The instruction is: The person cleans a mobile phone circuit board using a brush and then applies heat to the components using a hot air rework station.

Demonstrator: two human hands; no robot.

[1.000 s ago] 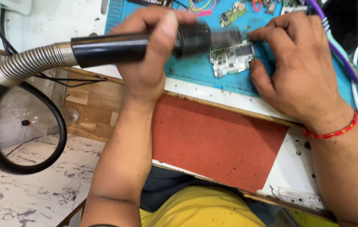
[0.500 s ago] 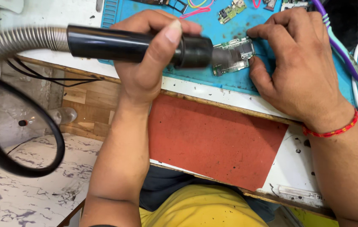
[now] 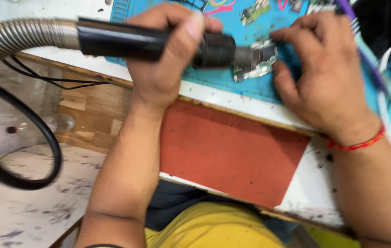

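On blue mat [image 3: 232, 87], left hand [image 3: 168, 55] gripping nozzle [image 3: 158, 43]

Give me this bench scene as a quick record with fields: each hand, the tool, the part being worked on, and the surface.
Left hand: grips the black hot-air handle, fed by a ribbed metal hose
Nozzle: over the circuit board
Right hand: steadies the board's right edge; red thread on wrist
Surface: blue work mat, red sheet in front
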